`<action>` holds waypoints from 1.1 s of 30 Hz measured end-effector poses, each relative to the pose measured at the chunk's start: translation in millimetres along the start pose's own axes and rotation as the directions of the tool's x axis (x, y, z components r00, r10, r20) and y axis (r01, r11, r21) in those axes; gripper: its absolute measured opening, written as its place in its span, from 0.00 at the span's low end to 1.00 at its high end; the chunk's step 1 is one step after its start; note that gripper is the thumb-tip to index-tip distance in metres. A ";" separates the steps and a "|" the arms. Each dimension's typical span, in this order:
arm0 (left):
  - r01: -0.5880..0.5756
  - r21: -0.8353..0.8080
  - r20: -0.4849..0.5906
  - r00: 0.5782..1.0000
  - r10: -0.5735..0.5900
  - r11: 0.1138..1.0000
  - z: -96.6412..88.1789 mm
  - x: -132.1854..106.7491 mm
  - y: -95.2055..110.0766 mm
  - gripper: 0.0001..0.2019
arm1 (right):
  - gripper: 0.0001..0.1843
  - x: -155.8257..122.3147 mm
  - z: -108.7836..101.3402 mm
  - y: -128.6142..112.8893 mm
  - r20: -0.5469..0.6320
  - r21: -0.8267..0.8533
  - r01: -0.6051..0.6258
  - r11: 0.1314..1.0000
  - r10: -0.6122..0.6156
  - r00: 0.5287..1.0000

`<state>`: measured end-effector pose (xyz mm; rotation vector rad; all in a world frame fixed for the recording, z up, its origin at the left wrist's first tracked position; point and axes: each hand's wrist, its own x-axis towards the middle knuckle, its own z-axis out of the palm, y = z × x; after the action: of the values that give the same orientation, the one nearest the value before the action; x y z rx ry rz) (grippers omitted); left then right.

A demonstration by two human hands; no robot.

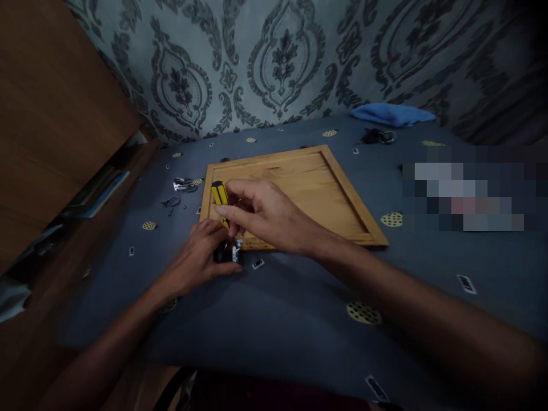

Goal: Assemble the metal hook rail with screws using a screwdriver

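While my right hand [269,214] pinched the screwdriver [220,194], my left hand [197,251] curved around the metal fitting [235,251], its grip unclear.
I judged the screwdriver light, stiff, best held mid-handle.

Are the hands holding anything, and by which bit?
The right hand holds a yellow-and-black screwdriver by its handle, between thumb and fingers. The left hand is at a metal fitting; whether it grips that cannot be told.

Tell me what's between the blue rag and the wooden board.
In the head view, a small dark item, too dim to identify, lies between the blue rag and the wooden board, nearer the rag.
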<state>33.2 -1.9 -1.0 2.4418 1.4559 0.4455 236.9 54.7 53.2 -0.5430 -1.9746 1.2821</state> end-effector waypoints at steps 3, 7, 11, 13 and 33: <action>-0.001 -0.005 0.021 1.000 0.001 1.000 -1.8 0.8 1.9 0.22 | 0.16 1.2 4.0 5.1 -0.061 0.001 0.008 1.000 -0.008 0.998; 0.005 -0.007 0.010 1.000 -0.005 1.000 -1.4 1.0 2.2 0.23 | 0.14 1.6 7.8 7.4 -0.098 0.004 -0.014 1.000 0.014 0.995; -0.001 -0.007 -0.009 1.000 0.001 1.000 0.4 0.0 0.8 0.24 | 0.13 2.2 4.6 3.0 -0.084 0.020 -0.044 0.999 0.045 0.995; 0.008 -0.002 -0.001 1.000 -0.008 1.000 0.6 -0.2 0.6 0.22 | 0.11 2.6 1.6 0.3 -0.051 0.024 -0.068 0.997 0.069 0.996; 0.024 -0.023 0.029 0.999 -0.023 0.999 -0.3 -0.2 -0.1 0.24 | 0.17 3.0 12.9 9.3 -0.206 -0.084 -0.034 0.996 0.016 0.978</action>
<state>32.9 -2.1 -0.7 2.4002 1.4584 0.4181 224.9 52.8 42.5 -0.7161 -1.8627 1.1110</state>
